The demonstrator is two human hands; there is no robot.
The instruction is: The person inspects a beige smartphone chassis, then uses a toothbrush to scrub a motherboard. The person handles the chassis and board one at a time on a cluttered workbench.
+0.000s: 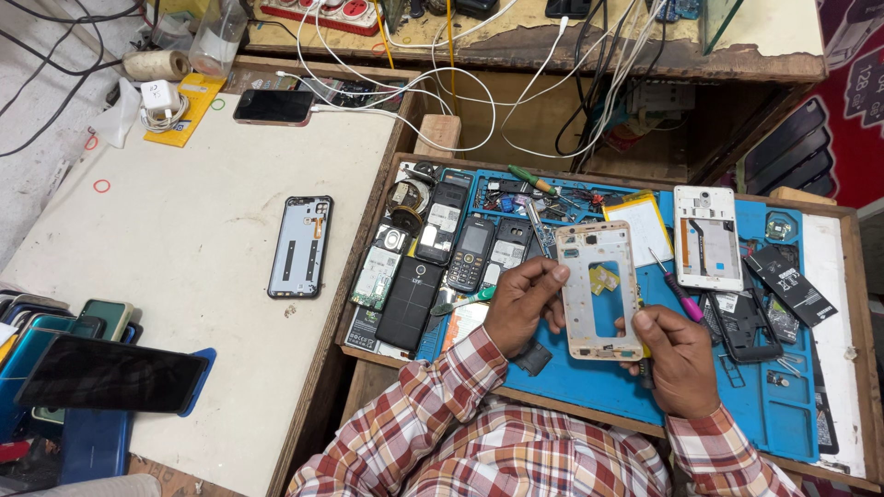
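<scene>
Phone frame (pixel 597 290) held by both hands over the blue mat (pixel 608 387).

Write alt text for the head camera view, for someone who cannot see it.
Both hands, left hand and right hand, hold a pale phone frame over a blue repair mat strewn with old phones and parts. A pink-handled screwdriver lies beside it.

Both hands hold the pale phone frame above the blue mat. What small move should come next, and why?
Probably lower the phone frame flat onto the blue mat. The left hand pinches its left edge and the right hand supports its lower right corner, so neither hand is free. The pink screwdriver lies just right of the frame, close to the right hand, which could then pick it up.
</scene>
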